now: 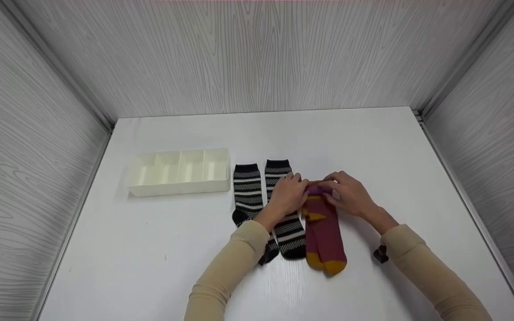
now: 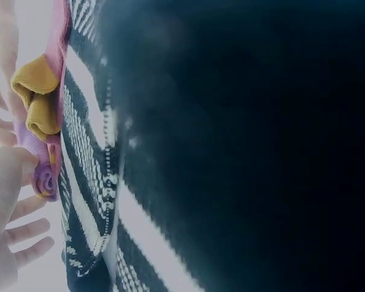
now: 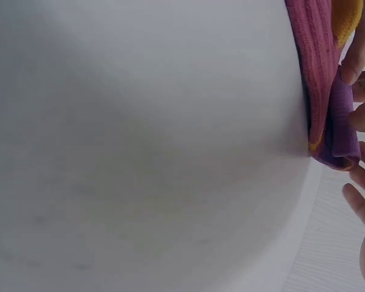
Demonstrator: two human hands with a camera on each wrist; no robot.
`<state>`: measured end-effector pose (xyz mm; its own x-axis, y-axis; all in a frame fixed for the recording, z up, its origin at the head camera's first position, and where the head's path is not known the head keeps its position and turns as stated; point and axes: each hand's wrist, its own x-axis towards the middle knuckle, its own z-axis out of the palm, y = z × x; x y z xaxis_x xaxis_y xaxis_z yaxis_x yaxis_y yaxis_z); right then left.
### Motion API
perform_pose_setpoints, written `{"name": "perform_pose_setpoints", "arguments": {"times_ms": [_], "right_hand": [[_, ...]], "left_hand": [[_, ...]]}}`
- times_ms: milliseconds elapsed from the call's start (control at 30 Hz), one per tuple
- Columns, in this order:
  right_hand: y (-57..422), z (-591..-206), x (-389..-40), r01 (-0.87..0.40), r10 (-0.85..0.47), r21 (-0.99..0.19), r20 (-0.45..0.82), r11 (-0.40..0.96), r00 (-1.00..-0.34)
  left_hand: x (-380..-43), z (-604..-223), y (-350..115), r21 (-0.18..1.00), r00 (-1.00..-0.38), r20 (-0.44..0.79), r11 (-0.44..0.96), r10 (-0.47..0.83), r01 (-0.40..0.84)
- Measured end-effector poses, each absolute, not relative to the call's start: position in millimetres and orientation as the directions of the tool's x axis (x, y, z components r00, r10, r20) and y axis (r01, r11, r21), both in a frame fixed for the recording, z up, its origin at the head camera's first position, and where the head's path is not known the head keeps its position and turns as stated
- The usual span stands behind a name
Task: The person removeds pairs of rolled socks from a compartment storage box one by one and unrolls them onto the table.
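Observation:
A pair of maroon socks with mustard toes and heels lies on the white table, its purple cuff end rolled over at the far end. My left hand pinches the left end of that roll; in the left wrist view the thumb presses on the purple spiral. At the roll's other end, my right hand grips the purple fabric between thumb and fingers. Two black striped socks lie to the left: one sock flat, the other sock partly under my left hand and wrist.
A cream tray with several compartments stands at the left, beside the striped socks. Grey wood-grain panels wall the table at the back and both sides. A small dark object shows by the right sleeve.

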<state>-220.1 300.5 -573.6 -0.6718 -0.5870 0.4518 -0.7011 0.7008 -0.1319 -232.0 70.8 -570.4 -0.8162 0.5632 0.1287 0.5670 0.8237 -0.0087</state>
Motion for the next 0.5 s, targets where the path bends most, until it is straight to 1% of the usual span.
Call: {"name": "perform_pose_setpoints", "arguments": {"times_ms": [67,133,300,500], "right_hand": [[301.1,-576.3,-220.5,-0.721,-0.611,-0.073,0.476,0.689,-0.633],[300.9,-578.4,-221.3,-0.724,-0.63,-0.03,0.47,0.689,-0.619],[299.5,-581.1,-224.0,-0.696,-0.636,0.018,0.423,0.717,-0.645],[300.3,-581.3,-229.0,-0.668,-0.614,-0.005,0.391,0.744,-0.686]], "left_hand": [[-232.9,-569.9,71.6,-0.001,-0.826,0.108,0.831,0.553,0.556],[-232.8,-568.1,72.5,0.006,-0.836,0.085,0.839,0.542,0.545],[-227.8,-560.6,73.8,0.021,-0.852,0.04,0.852,0.522,0.523],[-220.4,-553.3,71.7,0.03,-0.858,-0.002,0.858,0.513,0.513]]}}
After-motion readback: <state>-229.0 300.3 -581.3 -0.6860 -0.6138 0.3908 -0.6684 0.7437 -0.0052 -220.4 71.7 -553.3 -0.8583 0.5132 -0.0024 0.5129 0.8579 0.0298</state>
